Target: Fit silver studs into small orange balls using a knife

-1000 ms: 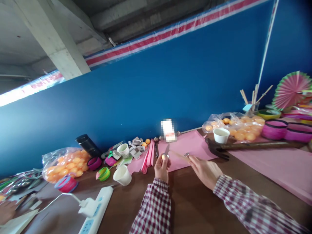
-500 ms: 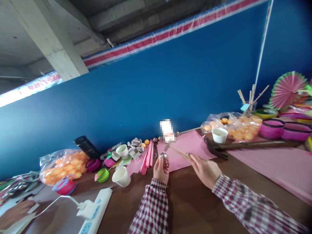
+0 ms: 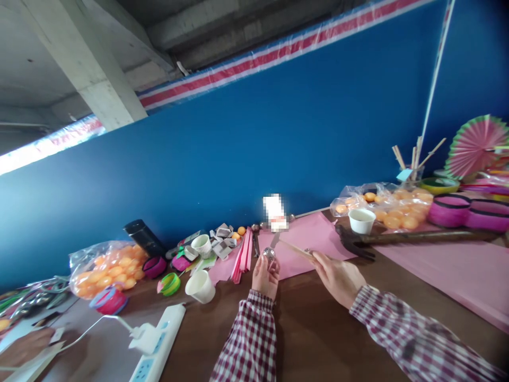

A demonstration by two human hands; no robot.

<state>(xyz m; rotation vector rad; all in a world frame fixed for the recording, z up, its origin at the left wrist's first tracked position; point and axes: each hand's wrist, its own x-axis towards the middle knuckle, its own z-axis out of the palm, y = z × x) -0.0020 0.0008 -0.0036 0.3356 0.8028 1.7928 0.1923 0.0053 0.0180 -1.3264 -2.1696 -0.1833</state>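
My left hand point(image 3: 265, 278) is closed around a shiny silver ball point(image 3: 269, 255), which shows above the fingertips. To its right, my right hand point(image 3: 338, 277) pinches a thin wooden stick point(image 3: 295, 248) that points left, its tip above and slightly right of the ball. In this view the stick appears apart from the ball. Something small and silvery shows by the right fingertips, too little to name. Behind both hands lies a pink sheet point(image 3: 308, 233), with folded pink paper strips point(image 3: 243, 255) to the left.
White cups point(image 3: 200, 287), a power strip point(image 3: 161, 345) and a bag of orange balls point(image 3: 107, 270) are on the left. A hammer point(image 3: 417, 237), a white bowl point(image 3: 361, 221) and another ball bag point(image 3: 405, 209) lie right. Another person's blurred hand point(image 3: 27, 347) is at lower left.
The view has shifted slightly, so things appear a little further right. More of the silver ball shows above my left fingers. My right hand keeps its pinch on the stick.
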